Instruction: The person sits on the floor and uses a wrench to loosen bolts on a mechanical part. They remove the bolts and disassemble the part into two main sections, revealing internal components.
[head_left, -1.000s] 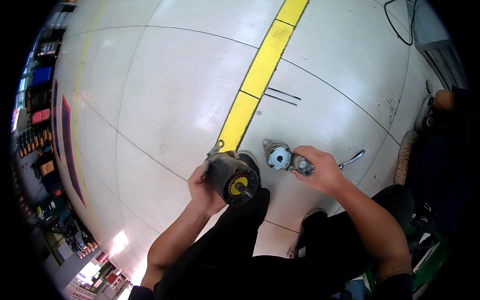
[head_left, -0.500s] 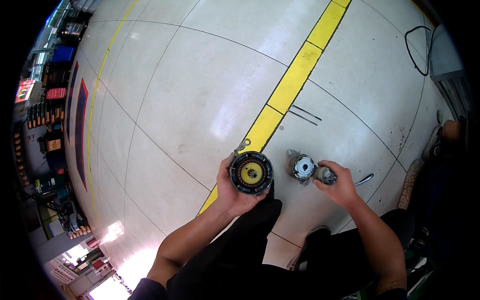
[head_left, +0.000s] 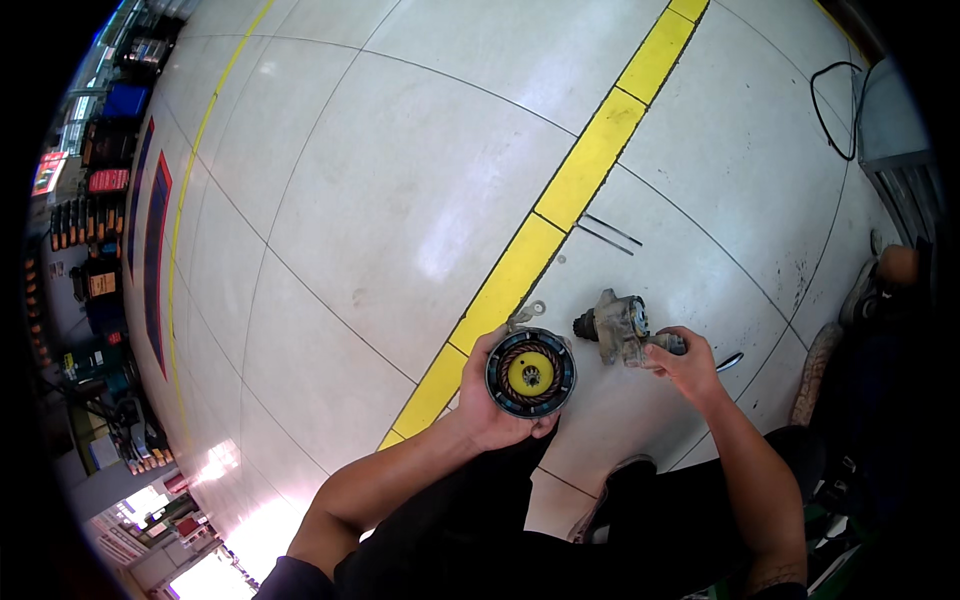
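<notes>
My left hand (head_left: 487,400) is wrapped round a round starter motor body (head_left: 531,373), its open end facing up. Inside it shows a ring of copper windings and a yellow disc with a small toothed shaft at the centre. A metal lug with a hole (head_left: 528,314) sticks out at its top. In my right hand (head_left: 690,362) is the starter's drive-end housing (head_left: 618,330), gripped by the small cylinder on its side. This grey housing lies turned sideways, with its dark pinion pointing left toward the motor body. A gap separates the two parts.
Two long thin bolts (head_left: 610,234) lie on the pale tiled floor beside a yellow stripe (head_left: 585,145). A shiny metal tool end (head_left: 731,361) shows past my right hand. Another person's shoe (head_left: 862,290) is at the right, near a grey cabinet (head_left: 890,120) with a black cable (head_left: 826,115).
My left hand has brought the motor body right and slightly down. My right hand has turned the drive-end housing, so its pinion now points left instead of its open face showing upward.
</notes>
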